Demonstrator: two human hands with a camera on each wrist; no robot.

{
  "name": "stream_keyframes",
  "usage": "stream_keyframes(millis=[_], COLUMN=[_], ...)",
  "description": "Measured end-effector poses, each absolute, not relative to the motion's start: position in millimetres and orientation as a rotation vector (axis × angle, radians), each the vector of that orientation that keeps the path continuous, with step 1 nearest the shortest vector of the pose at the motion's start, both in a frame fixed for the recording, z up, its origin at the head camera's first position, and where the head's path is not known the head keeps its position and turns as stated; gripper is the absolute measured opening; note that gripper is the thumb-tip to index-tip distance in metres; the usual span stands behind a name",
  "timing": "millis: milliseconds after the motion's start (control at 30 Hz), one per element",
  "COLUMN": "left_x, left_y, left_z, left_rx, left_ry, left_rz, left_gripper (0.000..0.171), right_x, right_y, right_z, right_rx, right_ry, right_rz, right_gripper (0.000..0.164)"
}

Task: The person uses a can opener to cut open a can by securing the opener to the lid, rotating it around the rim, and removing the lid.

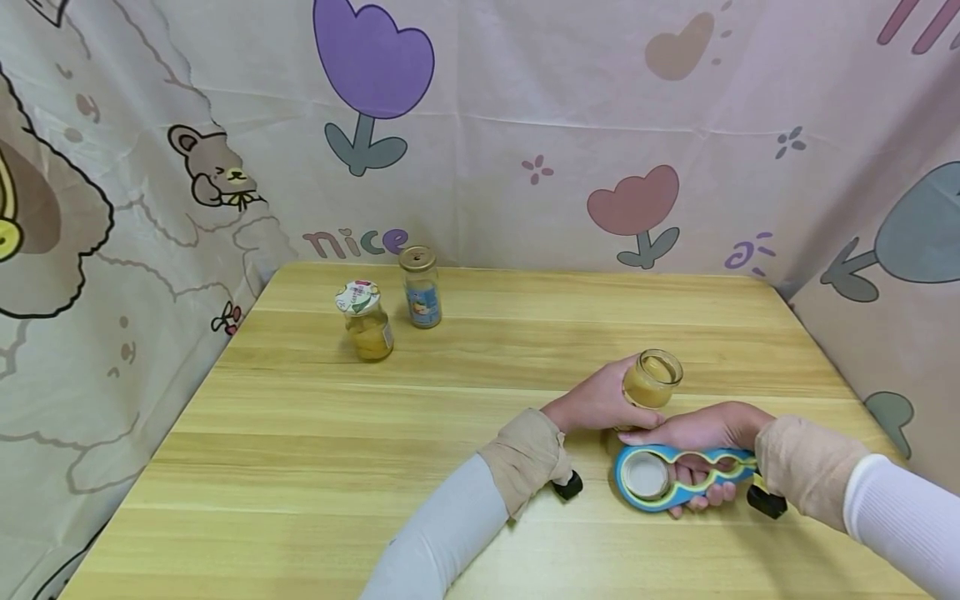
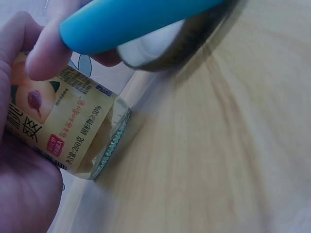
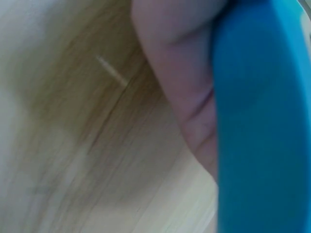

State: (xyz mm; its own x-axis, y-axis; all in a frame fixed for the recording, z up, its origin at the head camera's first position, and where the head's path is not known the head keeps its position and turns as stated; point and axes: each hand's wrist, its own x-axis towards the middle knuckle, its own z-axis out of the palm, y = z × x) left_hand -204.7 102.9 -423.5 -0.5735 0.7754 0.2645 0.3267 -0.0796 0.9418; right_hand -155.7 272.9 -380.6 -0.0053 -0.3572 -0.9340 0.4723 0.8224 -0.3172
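My left hand (image 1: 596,402) grips an uncapped glass jar (image 1: 651,385) with yellowish contents. A peach picture shows on the label of this jar (image 2: 63,119) in the left wrist view. Close beside it, my right hand (image 1: 716,425) holds a blue-and-yellow jar opener (image 1: 624,489) by its wavy handle. A round lid (image 1: 646,476) sits within the opener's ring, its pale inside facing up. The right thumb tip is near or against the left hand. In the right wrist view, the blue opener (image 3: 262,121) covers part of the hand.
Two capped jars stand at the back left of the wooden table (image 1: 300,467): a short one with a patterned lid (image 1: 358,297) and a taller one with a blue label (image 1: 423,307). A printed cloth (image 1: 487,167) hangs behind the table.
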Motion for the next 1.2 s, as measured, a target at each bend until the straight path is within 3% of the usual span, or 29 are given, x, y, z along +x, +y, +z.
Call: stream_keyframes(millis=[533, 1000, 1200], left_x=[-204.9, -192.2, -202.3], left_y=[104.2, 90.9, 100.5], left_z=[-424.1, -399.0, -419.0], left_rx=[1.183, 1.189, 1.193], left_ry=[1.829, 1.833, 1.836], left_rz=[1.697, 1.683, 1.682], left_gripper=[0.063, 0.059, 0.061], right_x=[-155.7, -155.5, -154.7], right_y=[272.6, 277.2, 278.3], right_z=[-380.8, -384.3, -383.8], right_rx=[0.043, -0.056, -0.05], right_ry=[1.457, 1.442, 1.47], right_rz=[-0.671, -0.652, -0.665], right_gripper=[0.086, 0.09, 0.09])
